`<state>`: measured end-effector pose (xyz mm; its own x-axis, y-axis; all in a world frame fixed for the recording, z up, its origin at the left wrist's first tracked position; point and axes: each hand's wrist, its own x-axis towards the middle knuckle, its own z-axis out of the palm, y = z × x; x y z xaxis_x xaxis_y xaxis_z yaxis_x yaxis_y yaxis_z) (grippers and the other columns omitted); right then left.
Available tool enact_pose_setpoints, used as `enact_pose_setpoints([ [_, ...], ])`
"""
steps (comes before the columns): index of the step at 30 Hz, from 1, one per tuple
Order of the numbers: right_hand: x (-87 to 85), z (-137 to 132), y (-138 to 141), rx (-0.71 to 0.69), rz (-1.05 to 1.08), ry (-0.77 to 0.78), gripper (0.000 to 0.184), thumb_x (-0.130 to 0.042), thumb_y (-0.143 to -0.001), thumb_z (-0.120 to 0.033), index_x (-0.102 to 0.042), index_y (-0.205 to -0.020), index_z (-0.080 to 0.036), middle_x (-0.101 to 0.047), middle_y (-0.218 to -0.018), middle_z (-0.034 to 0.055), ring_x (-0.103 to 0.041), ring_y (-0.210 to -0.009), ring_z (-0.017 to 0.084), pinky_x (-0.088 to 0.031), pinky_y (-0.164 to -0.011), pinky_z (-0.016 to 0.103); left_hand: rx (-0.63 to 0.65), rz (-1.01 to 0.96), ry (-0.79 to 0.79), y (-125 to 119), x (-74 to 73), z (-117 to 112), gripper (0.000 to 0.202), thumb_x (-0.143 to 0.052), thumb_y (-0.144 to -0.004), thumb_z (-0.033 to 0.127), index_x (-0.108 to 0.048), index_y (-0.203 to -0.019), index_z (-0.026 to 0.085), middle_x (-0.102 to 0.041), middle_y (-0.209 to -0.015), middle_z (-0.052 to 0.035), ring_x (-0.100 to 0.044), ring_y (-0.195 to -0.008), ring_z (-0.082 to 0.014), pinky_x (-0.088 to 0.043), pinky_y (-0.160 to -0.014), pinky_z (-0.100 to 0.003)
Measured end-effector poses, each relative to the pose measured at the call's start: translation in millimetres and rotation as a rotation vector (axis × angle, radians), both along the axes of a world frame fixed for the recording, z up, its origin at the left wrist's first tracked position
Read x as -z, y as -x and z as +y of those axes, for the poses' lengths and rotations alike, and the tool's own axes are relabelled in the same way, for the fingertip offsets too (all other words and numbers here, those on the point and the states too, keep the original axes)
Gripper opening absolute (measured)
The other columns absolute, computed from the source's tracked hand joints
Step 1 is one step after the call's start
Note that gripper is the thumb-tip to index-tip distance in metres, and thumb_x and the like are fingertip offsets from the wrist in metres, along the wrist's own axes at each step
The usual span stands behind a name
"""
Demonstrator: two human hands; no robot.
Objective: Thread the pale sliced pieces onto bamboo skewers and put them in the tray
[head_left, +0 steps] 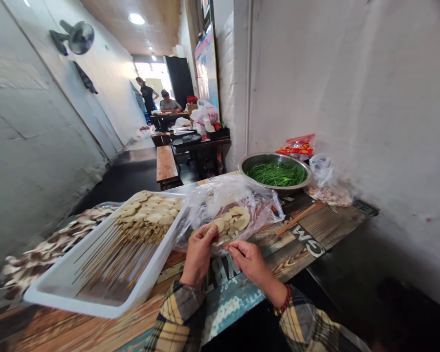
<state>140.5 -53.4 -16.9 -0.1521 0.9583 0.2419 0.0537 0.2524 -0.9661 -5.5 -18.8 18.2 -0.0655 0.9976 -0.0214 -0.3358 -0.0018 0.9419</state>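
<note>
My left hand (pixel 200 252) is closed, pinching a pale round slice (pixel 216 225) between thumb and fingers. Just right of it, the fingertips of my right hand (pixel 247 259) are pressed together; what they hold, if anything, is too small to make out. Beyond both hands lies an open clear plastic bag (pixel 267 203) with more loose pale slices (pixel 236 220) in it. To the left, a white plastic tray (pixel 91 309) carries many bamboo skewers (pixel 121 249), with similar slices threaded on their far ends (pixel 150 208).
Sliced mushrooms (pixel 55 244) lie left of the tray. At the back of the wooden table (pixel 293 244) stand a metal bowl of green stalks (pixel 276 173) and bagged food (pixel 330 186). A bench (pixel 166 164) and two people (pixel 169 103) are farther off.
</note>
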Motion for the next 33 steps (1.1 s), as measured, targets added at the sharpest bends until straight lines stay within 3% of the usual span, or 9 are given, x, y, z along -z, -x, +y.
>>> enact_pose_setpoints([
  [3, -5.8, -2, -2, 0.055, -0.091, -0.083, 0.028, -0.051, -0.092, -0.036, -0.071, -0.087, -0.017, -0.054, -0.049, -0.0045, -0.047, -0.044, 0.010, -0.036, -0.045, 0.019, -0.028, 0.069, -0.029, 1, -0.2, 1, 0.032, -0.078, -0.066, 0.043, -0.070, -0.079, 0.014, -0.062, -0.066, 0.0009, -0.053, -0.060, -0.0097, -0.040, -0.059, -0.021],
  [8, -4.6, -2, -4, 0.090, -0.171, -0.194, 0.022, -0.052, -0.090, -0.024, -0.072, -0.086, -0.016, -0.072, -0.074, 0.0020, -0.065, -0.067, 0.014, -0.045, -0.063, 0.021, -0.031, 0.158, -0.028, 1, -0.5, -1, 0.033, -0.075, -0.067, 0.045, -0.067, -0.072, 0.014, -0.060, -0.062, 0.0009, -0.051, -0.058, -0.0101, -0.038, -0.057, -0.021],
  [22, -8.5, -4, -6, 0.172, -0.197, -0.251, 0.019, -0.053, -0.091, -0.020, -0.069, -0.081, -0.018, -0.069, -0.071, 0.0013, -0.062, -0.065, 0.014, -0.043, -0.063, 0.021, 0.030, 0.225, -0.059, -11, -3.4, -6, 0.029, -0.073, -0.071, 0.041, -0.066, -0.069, 0.013, -0.060, -0.062, 0.0007, -0.050, -0.059, -0.0106, -0.039, -0.060, -0.022],
  [30, -13.6, -3, -10, 0.203, -0.105, -0.220, 0.020, -0.053, -0.091, -0.023, -0.069, -0.081, -0.018, -0.070, -0.074, 0.0015, -0.063, -0.068, 0.014, -0.044, -0.065, 0.021, 0.081, 0.286, -0.032, -25, -6.3, -12, 0.029, -0.074, -0.070, 0.042, -0.069, -0.075, 0.014, -0.063, -0.067, 0.0008, -0.053, -0.061, -0.0103, -0.041, -0.061, -0.022],
  [33, -17.6, -5, -15, 0.176, -0.022, -0.190, 0.021, -0.052, -0.091, -0.024, -0.068, -0.079, -0.018, -0.065, -0.065, -0.0011, -0.059, -0.060, 0.012, -0.043, -0.060, 0.020, 0.108, 0.257, -0.030, -25, -12.9, -11, 0.029, -0.074, -0.070, 0.042, -0.070, -0.079, 0.015, -0.066, -0.072, -0.0001, -0.056, -0.065, -0.0112, -0.043, -0.064, -0.023],
])
